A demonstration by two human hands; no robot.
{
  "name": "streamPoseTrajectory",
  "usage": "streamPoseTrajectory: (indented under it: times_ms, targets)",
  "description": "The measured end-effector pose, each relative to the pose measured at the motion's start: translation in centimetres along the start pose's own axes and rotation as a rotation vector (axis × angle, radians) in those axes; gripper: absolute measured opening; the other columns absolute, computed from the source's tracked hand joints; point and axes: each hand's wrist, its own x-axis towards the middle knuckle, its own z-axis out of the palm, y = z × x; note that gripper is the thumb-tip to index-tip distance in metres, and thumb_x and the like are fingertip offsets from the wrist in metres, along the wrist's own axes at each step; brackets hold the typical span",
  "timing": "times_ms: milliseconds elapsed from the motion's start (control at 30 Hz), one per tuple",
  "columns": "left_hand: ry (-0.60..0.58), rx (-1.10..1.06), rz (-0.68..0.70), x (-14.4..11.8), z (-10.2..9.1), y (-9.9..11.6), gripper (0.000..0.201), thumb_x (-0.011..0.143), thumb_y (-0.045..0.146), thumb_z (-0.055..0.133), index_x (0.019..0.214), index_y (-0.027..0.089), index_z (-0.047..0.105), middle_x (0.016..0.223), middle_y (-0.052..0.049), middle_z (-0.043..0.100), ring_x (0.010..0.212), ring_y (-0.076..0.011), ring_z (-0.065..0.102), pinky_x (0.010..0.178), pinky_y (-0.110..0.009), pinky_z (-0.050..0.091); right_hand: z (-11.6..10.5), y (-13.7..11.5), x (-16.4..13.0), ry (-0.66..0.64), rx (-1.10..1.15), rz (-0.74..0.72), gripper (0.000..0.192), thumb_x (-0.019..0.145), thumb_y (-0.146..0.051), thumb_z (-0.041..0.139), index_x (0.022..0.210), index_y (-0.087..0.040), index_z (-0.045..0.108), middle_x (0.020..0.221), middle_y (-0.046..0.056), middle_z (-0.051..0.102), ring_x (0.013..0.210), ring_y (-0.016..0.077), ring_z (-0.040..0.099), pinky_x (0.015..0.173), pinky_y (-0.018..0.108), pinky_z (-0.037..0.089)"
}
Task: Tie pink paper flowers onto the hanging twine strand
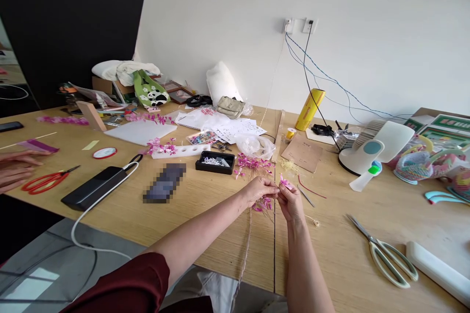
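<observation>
My right hand is closed in a pinch on a small pink artificial flower, whose petals stick up above the fingertips. My left hand meets it from the left, thumb and forefinger pressed together; what lies between them is too small to make out. Below my left wrist a twisted cord runs down over the table's front edge. A bunch of pink flowers lies just beyond my hands, and more pink petals show beneath them.
Green-handled scissors and a white case lie right. A fan stands behind them. A black box of white bits, a blurred phone-like slab, and a power strip are left. Another person's hands rest near red scissors.
</observation>
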Motion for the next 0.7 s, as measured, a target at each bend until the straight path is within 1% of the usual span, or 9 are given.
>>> streamPoseTrajectory:
  times_ms: [100,200,300,367,467,567,700]
  targets:
    - [0.046,-0.106,-0.035,-0.08,0.0,-0.22,0.031,0.05,0.032,0.077,0.063,0.009,0.063,0.056,-0.001,0.057,0.055,-0.0075,0.051,0.059,-0.021,0.038,0.24,-0.12,-0.09,0.013,-0.017,0.02,0.024,0.061,-0.028,0.071,0.061,-0.017,0.049,0.047,-0.01,0.025,0.039,0.0027,0.014,0.036,0.018,0.011]
    - [0.067,-0.195,-0.069,-0.22,0.11,-0.26,0.033,0.048,0.031,0.079,0.065,0.009,0.063,0.059,-0.001,0.058,0.058,-0.0077,0.052,0.062,-0.022,0.039,0.43,-0.26,-0.16,0.035,-0.034,0.036,0.022,0.06,-0.03,0.072,0.067,-0.018,0.055,0.047,-0.009,0.031,0.039,0.0027,0.016,0.035,0.017,0.013]
    - [0.089,-0.266,-0.08,-0.25,0.28,-0.45,0.032,0.048,0.029,0.079,0.067,0.009,0.062,0.061,-0.001,0.057,0.059,-0.0071,0.052,0.064,-0.022,0.039,0.41,-0.29,-0.11,0.012,-0.043,0.042,0.022,0.061,-0.031,0.071,0.07,-0.018,0.056,0.045,-0.01,0.029,0.038,0.0026,0.014,0.035,0.017,0.011]
    - [0.109,-0.301,-0.064,-0.19,0.39,-0.67,0.032,0.048,0.028,0.079,0.067,0.009,0.062,0.062,0.0,0.056,0.059,-0.0064,0.051,0.064,-0.021,0.039,0.3,-0.22,-0.05,-0.017,-0.047,0.049,0.021,0.063,-0.032,0.07,0.071,-0.018,0.056,0.044,-0.01,0.026,0.038,0.0026,0.011,0.035,0.017,0.008]
    - [0.144,-0.32,-0.05,-0.04,0.51,-0.93,0.032,0.048,0.027,0.08,0.067,0.009,0.062,0.062,0.001,0.055,0.058,-0.0061,0.05,0.063,-0.021,0.038,0.17,-0.07,0.0,-0.043,-0.044,0.047,0.021,0.065,-0.033,0.069,0.069,-0.019,0.054,0.044,-0.011,0.025,0.038,0.0028,0.011,0.035,0.017,0.008]
    - [0.19,-0.331,-0.057,0.06,0.64,-0.97,0.032,0.046,0.027,0.08,0.064,0.01,0.059,0.06,0.001,0.054,0.057,-0.0063,0.05,0.061,-0.021,0.037,0.23,0.0,-0.02,-0.037,-0.032,0.015,0.02,0.067,-0.032,0.068,0.068,-0.018,0.053,0.045,-0.011,0.022,0.038,0.0026,0.012,0.036,0.017,0.009]
    - [0.244,-0.342,-0.044,0.14,0.88,-1.03,0.033,0.045,0.026,0.08,0.061,0.01,0.056,0.057,0.002,0.052,0.054,-0.0057,0.047,0.056,-0.021,0.034,0.52,-0.01,-0.03,-0.003,-0.056,-0.003,0.019,0.066,-0.032,0.069,0.069,-0.017,0.056,0.045,-0.01,0.026,0.039,0.0026,0.014,0.037,0.017,0.009]
